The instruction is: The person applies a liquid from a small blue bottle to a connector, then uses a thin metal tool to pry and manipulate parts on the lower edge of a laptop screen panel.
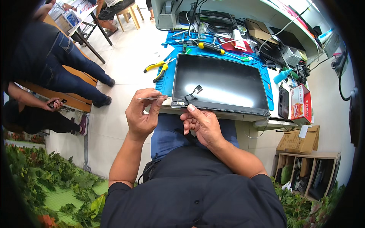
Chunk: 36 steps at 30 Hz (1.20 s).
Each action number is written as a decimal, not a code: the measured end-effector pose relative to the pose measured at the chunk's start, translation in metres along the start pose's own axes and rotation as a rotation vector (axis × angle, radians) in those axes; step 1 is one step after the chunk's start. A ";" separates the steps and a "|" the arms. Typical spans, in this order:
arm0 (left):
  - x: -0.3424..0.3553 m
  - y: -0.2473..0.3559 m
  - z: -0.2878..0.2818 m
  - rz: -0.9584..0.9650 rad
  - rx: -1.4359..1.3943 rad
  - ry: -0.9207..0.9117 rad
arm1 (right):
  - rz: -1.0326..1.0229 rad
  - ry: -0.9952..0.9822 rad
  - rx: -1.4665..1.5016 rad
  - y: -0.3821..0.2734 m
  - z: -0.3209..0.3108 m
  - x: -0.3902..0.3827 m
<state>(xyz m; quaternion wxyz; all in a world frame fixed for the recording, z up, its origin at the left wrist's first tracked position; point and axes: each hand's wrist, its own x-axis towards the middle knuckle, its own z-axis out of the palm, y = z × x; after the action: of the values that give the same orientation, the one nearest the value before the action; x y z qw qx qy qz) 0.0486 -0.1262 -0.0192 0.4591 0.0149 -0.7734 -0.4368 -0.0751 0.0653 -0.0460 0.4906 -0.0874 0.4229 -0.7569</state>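
A dark laptop screen [222, 81] lies on the blue work mat, glossy side up, its lower edge toward me. My left hand [142, 114] is closed in a pinch on slim metal tweezers [152, 97], whose tip points at the screen's lower left corner. My right hand [201, 123] sits below that same edge, thumb on the rim and fingers curled under; it seems to grip the edge there. A short black cable [194, 92] with a connector rises from the corner over the panel.
Yellow-handled pliers [161, 69] and a screwdriver [210, 48] lie on the blue mat [165, 57]. A red and white box [300, 104] and a turquoise bottle [282, 76] stand at right. Cables and devices crowd the bench's back. Other people [72, 64] are at left.
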 end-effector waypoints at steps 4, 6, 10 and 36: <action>0.000 -0.001 -0.004 0.001 0.002 -0.062 | -0.003 -0.003 -0.004 -0.002 0.003 -0.002; 0.001 -0.002 -0.006 0.025 0.026 -0.082 | -0.019 -0.022 -0.008 -0.004 0.004 -0.001; 0.013 0.002 -0.008 0.148 0.122 -0.102 | -0.048 -0.031 -0.019 -0.010 0.010 -0.001; 0.002 0.007 -0.004 0.330 0.426 -0.246 | -0.019 -0.017 -0.011 -0.001 0.004 0.003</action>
<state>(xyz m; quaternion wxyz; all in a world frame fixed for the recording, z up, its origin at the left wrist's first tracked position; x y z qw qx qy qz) 0.0529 -0.1249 -0.0123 0.4132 -0.0682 -0.8895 -0.1825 -0.0752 0.0607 -0.0430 0.4866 -0.1006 0.4221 -0.7582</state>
